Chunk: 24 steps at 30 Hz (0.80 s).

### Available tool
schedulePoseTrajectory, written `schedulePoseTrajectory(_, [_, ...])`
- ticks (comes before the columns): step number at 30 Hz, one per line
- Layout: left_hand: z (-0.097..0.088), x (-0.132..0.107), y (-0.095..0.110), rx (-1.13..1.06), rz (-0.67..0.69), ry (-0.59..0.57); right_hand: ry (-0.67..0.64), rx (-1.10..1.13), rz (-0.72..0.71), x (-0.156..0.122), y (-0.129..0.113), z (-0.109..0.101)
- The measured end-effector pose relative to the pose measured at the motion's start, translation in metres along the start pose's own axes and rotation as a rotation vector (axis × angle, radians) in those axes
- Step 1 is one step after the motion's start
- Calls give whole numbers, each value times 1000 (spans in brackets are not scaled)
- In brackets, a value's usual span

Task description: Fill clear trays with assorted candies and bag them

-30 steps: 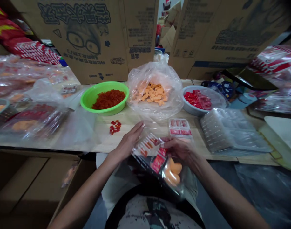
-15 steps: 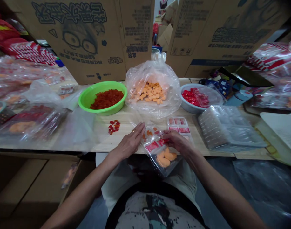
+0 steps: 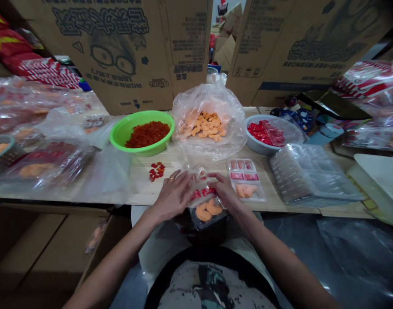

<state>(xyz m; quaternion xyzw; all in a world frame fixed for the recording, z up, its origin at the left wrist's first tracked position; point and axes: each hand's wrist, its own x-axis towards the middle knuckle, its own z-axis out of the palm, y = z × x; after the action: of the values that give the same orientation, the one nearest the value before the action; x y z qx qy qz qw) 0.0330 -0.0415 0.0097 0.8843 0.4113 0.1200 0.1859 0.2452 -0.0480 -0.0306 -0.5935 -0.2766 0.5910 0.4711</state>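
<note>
A clear plastic tray [image 3: 205, 206] with orange pieces and red packets in its compartments sits at the table's near edge, inside a thin clear bag. My left hand [image 3: 172, 195] grips its left side, fingers curled over the bag. My right hand [image 3: 224, 189] holds its right side in the same way. A second filled tray [image 3: 247, 185] lies on the table just right of my right hand. A few loose red candies [image 3: 155, 171] lie left of my left hand.
Along the back of the wooden table [image 3: 145, 193] stand a green bowl [image 3: 119, 133] of red candy, a clear bag of orange snacks [image 3: 206, 124] and a grey bowl [image 3: 264, 148] of red packets. Empty clear trays [image 3: 309, 174] are stacked at right. Cardboard boxes [image 3: 125, 51] wall the rear.
Both hands have brought the tray up from my lap to the table edge and levelled it. My left hand, flat before, has closed on the tray's left side.
</note>
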Motion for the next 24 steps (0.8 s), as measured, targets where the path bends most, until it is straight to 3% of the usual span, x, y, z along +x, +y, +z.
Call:
schedulePoseTrajectory(4, [21, -8, 25, 57, -38, -211, 154, -312, -90, -1, 12, 7])
schedulePoseTrajectory(7, [37, -12, 29, 52, -108, -211, 177, -936, -204, -10, 3, 8])
schedulePoseTrajectory(9, [42, -16, 25, 24, -98, -179, 117, -1354, -367, -17, -9, 10])
schedulePoseTrajectory(11, [45, -20, 20, -11, -59, -141, -20, -1604, -569, -21, -20, 16])
schedulePoseTrajectory(14, [46, -26, 15, -62, 0, -61, -228, -1758, -755, -17, -30, 35])
schedulePoseTrajectory(16, [48, -28, 14, -88, 15, 4, -269, -1810, -783, -10, -33, 50])
schedulePoseTrajectory(20, [51, -33, 12, -108, -15, 88, -259, -1851, -749, 0, -36, 71])
schedulePoseTrajectory(24, [50, -37, 7, -128, -26, 98, -293, -1794, -648, 4, -41, 62])
